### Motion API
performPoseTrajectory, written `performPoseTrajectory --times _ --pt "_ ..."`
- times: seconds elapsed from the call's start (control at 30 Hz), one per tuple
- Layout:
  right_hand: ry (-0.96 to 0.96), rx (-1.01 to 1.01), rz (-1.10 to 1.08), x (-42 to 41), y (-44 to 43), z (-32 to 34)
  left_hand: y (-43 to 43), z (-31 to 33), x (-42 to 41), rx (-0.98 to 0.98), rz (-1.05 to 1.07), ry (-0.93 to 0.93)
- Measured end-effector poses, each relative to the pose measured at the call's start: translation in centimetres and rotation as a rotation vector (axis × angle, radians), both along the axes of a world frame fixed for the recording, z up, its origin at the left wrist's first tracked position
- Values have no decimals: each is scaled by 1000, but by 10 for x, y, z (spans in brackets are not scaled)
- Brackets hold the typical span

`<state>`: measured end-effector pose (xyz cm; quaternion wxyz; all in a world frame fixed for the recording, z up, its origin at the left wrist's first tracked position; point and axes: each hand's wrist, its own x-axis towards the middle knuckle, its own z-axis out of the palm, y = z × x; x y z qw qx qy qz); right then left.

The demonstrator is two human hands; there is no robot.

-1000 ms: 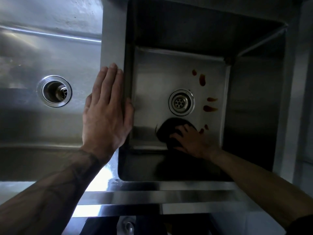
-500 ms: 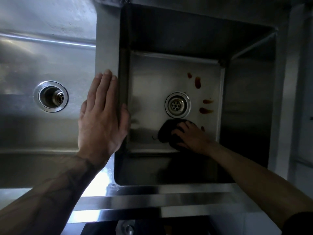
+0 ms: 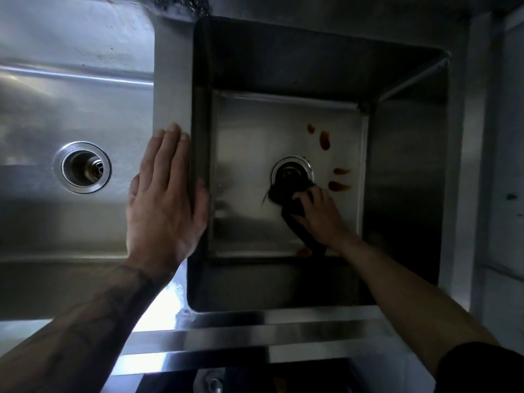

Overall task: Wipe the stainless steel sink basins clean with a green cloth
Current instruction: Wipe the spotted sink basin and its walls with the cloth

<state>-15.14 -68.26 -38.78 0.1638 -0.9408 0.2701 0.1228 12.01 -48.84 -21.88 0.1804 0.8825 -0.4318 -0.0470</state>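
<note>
At the far left lies the shallow stainless steel left basin (image 3: 34, 114), its open round chrome drain (image 3: 82, 167) set in the floor. Just right of it, the left hand (image 3: 166, 199) rests flat, palm down, on the flat steel divider (image 3: 173, 89) between the two basins, with fingers straight and close together, the thumb hooked over the divider's right edge, and nothing held. Beyond the divider drops the deep square stainless steel right basin (image 3: 255, 131), its walls in shadow and its floor brighter. On that floor the dark crumpled cloth (image 3: 283, 191), nearly black in the dim light, lies over the lower half of the round perforated strainer drain (image 3: 292, 165), with a tail of it trailing back under the wrist. The right hand (image 3: 320, 217) sits on top of the cloth, fingers curled down into it and gripping it against the floor. Just right of the drain and the fingers, several reddish-brown smeared stains (image 3: 324, 140) mark the floor. A bright steel front ledge (image 3: 226, 321) runs along the near edge.
</note>
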Motion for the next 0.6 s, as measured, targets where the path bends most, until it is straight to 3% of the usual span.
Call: performPoseTrajectory --times 0.07,0.23,0.43,0.5,0.6 --pt "-15 -65 -73 2 9 -1 0 -1 -1 -2 -3 -8" --pt "50 4 452 -47 20 5 0 -1 -1 2 -2 -13" --pt "11 -97 -25 -20 -5 -4 1 -3 0 -4 -17 6" --pt "-16 -139 117 -31 7 0 1 -3 0 -10 -17 4" --pt "60 -51 456 -55 10 9 1 -2 -1 -12 -22 0"
